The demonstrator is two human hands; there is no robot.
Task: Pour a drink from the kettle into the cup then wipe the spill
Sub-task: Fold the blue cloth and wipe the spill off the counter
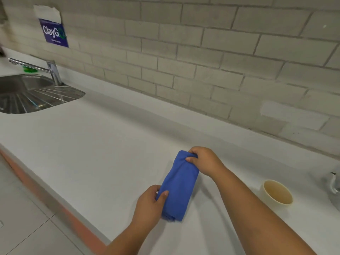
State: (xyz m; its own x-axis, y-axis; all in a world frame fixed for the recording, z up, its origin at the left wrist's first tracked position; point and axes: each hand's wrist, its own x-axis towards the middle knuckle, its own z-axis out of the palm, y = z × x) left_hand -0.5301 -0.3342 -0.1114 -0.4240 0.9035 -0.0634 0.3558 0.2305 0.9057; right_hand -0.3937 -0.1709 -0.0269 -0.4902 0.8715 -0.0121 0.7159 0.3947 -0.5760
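Observation:
A folded blue cloth point(179, 186) lies on the white counter point(95, 144) in front of me. My left hand point(149, 203) grips its near end and my right hand point(204, 161) pinches its far end. To the right stands a cream cup point(276, 193) holding a pale drink. At the right edge of the view a metal kettle point(334, 184) is only partly visible. No spill shows on the counter around the cloth.
A steel sink point(35, 92) with a drainboard and a tap point(52, 69) sits at the far left. A brick-pattern wall point(202, 61) runs behind the counter, with a blue sign point(54, 33) on it. The counter's front edge runs diagonally at the lower left.

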